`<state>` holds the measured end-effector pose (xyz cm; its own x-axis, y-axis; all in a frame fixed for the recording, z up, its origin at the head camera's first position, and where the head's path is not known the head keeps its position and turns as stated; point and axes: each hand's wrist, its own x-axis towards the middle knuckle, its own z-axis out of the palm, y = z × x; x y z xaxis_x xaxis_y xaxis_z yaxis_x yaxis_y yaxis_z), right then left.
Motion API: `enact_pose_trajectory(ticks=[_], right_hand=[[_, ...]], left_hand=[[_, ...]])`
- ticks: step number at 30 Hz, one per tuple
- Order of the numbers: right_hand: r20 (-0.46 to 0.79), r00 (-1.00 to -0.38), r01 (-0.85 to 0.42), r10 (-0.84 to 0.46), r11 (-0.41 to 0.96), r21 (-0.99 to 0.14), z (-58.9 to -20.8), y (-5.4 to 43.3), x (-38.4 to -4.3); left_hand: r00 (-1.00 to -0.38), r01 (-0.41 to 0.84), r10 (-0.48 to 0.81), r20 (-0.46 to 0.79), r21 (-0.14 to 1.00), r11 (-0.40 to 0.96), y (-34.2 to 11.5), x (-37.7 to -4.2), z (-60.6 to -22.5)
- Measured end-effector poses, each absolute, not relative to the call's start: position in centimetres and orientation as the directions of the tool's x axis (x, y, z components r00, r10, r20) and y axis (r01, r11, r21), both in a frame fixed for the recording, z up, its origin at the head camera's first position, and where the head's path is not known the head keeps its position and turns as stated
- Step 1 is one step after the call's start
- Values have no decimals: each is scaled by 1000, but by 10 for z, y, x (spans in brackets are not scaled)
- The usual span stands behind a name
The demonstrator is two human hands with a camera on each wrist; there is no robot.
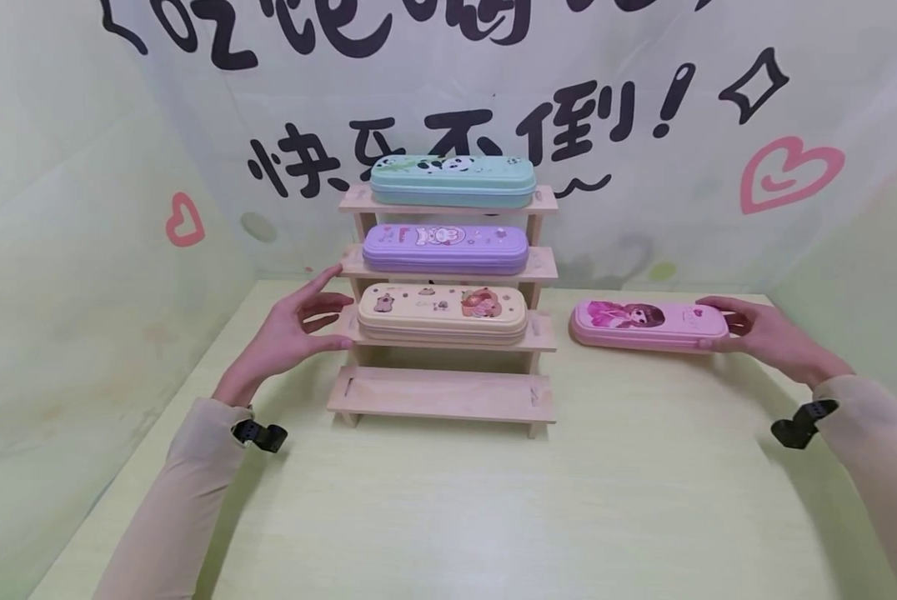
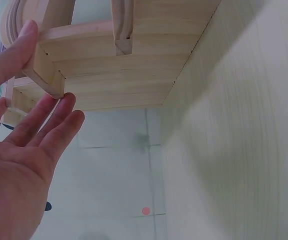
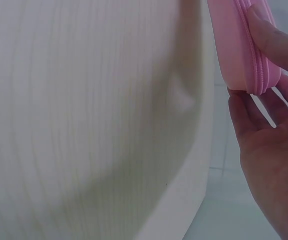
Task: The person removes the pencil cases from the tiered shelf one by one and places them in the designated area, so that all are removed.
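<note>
Pinching the pink case (image 1: pixel 647 325), we hold it right of centre.
Our right hand (image 1: pixel 767 335) closes thumb and fingers on its right end; our left hand (image 1: pixel 293 329) (fingers loosely spread, gripping nothing) touches the left edge of the wooden stand (image 1: pixel 441 393), mid-frame.

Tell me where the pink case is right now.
In the head view, the pink case is to the right of the wooden stand, with its right end held by the right hand.
</note>
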<state>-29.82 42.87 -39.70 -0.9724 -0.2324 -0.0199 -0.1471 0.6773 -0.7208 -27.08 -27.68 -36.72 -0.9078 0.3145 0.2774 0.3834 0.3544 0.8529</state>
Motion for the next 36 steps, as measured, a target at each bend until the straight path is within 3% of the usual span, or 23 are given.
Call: enact_pose_trajectory(ticks=[29,36], right_hand=[[-155,-944,-110,-293,718,-687,-403,429,-318],[-126,-946,-141,-298,729,-669,-402,432,-321]], left_hand=[[-911,374,316,266,858,353,-276,-271,-367],[-911,372,315,265,857,356,-276,-270,-366]])
